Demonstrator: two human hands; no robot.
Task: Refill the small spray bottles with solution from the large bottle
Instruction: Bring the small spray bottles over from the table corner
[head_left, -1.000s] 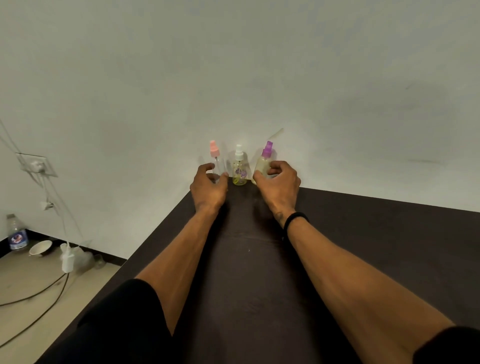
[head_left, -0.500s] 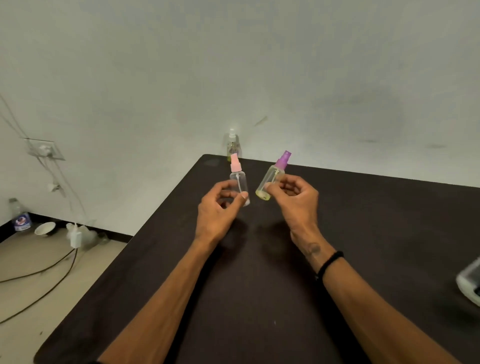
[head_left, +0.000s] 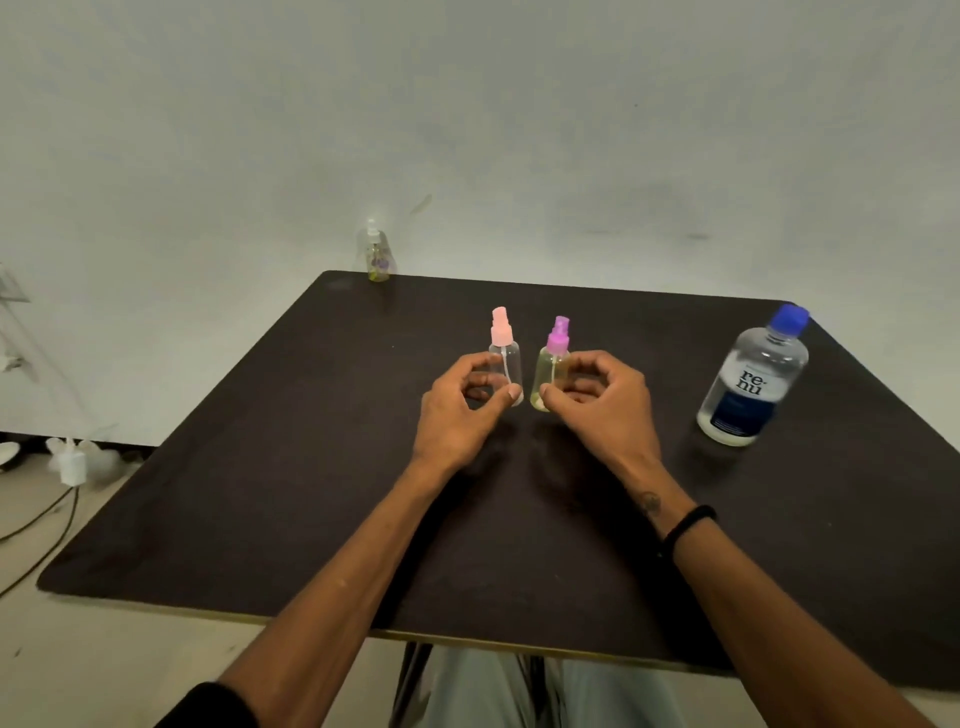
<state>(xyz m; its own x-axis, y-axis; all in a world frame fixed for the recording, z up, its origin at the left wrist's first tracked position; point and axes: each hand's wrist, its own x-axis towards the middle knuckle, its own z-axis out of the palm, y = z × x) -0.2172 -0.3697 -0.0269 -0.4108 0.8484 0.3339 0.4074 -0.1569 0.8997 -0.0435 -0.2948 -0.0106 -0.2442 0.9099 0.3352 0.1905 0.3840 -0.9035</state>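
A pink-capped clear spray bottle (head_left: 505, 358) and a purple-capped spray bottle (head_left: 552, 371) with yellowish liquid stand upright, side by side, at the middle of the dark table (head_left: 311, 467). My left hand (head_left: 457, 410) curls round the pink-capped one, thumb at its base. My right hand (head_left: 602, 405) pinches the purple-capped one low down. A third small spray bottle (head_left: 376, 254) with a white cap stands at the table's far left corner. The large clear bottle (head_left: 753, 379) with a blue cap and dark label stands at the right, apart from both hands.
A pale wall runs behind the table. Left of the table, on the floor, lie cables and a white adapter (head_left: 70, 465). The table's near edge (head_left: 467, 636) lies just above my lap.
Both hands carried the pink-capped and purple-capped bottles from the far corner to the table's middle and set them upright. The white-capped bottle stayed behind. The large bottle has come into view.
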